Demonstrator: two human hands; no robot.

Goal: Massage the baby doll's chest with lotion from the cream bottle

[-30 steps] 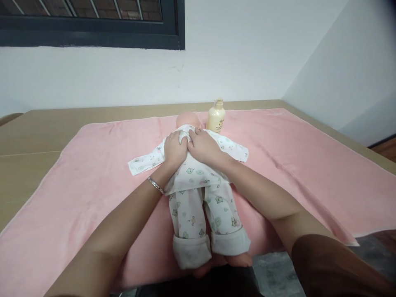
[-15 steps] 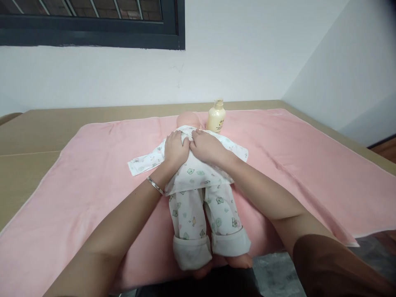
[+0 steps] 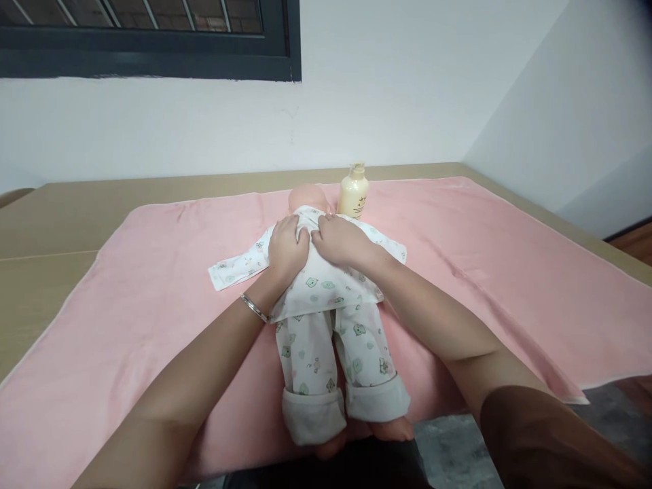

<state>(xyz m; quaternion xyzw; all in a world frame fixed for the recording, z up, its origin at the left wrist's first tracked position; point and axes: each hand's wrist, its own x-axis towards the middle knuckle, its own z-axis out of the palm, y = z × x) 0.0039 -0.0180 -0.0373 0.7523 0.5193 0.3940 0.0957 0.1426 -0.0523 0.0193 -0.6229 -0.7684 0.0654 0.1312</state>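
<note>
A baby doll (image 3: 326,288) in white pyjamas with a green animal print lies with its back facing up and its bald head (image 3: 308,197) pointing away from me. My left hand (image 3: 288,244) rests on the left of its upper back, fingers stretched toward the shoulder. On the right of the upper back lies my right hand (image 3: 340,239), its fingers reaching inward. Both hands are open and press on the shirt, with the thumbs close together near the spine. The trouser legs (image 3: 313,353) have wide rolled cuffs. The doll's feet show at the near edge.
Just right of the doll's head stands a cream pump bottle (image 3: 353,193). A pink blanket (image 3: 168,272) covers most of the wooden table (image 3: 76,210) and hangs over its front edge. Behind are a white wall (image 3: 387,88) and a dark-framed window (image 3: 153,58).
The camera view has shifted very slightly. Both hands stay on the doll's upper back, with the gap between the thumbs barely wider.
</note>
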